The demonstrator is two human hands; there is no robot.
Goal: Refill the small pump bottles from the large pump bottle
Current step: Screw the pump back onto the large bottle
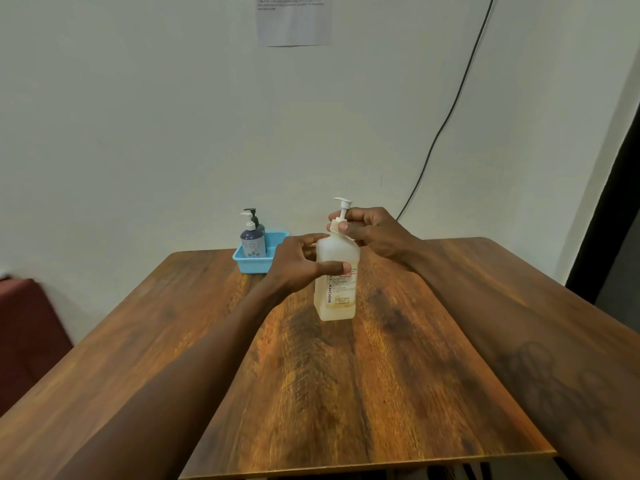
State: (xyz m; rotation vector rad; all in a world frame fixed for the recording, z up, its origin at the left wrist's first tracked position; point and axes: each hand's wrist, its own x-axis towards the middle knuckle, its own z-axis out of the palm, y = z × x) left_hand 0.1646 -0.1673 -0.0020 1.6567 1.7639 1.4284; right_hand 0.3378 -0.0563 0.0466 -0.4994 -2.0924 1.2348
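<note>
The large pump bottle (335, 289), translucent white with a red-and-white label and a little yellowish liquid at its bottom, stands upright on the wooden table (311, 393). My left hand (298, 265) wraps its body from the left, thumb across the front. My right hand (367, 230) grips the white pump collar at the neck, and the pump head rises above my fingers. Two small pump bottles stand in a blue basket (249, 263) at the table's far edge: a grey one with a white pump (252, 242) in front, a green one with a dark pump (257, 220) behind.
The table butts against a pale wall. A black cable (450, 109) runs down the wall behind the right side. A paper notice (292, 20) hangs high on the wall. A dark red seat (27, 327) sits to the left of the table.
</note>
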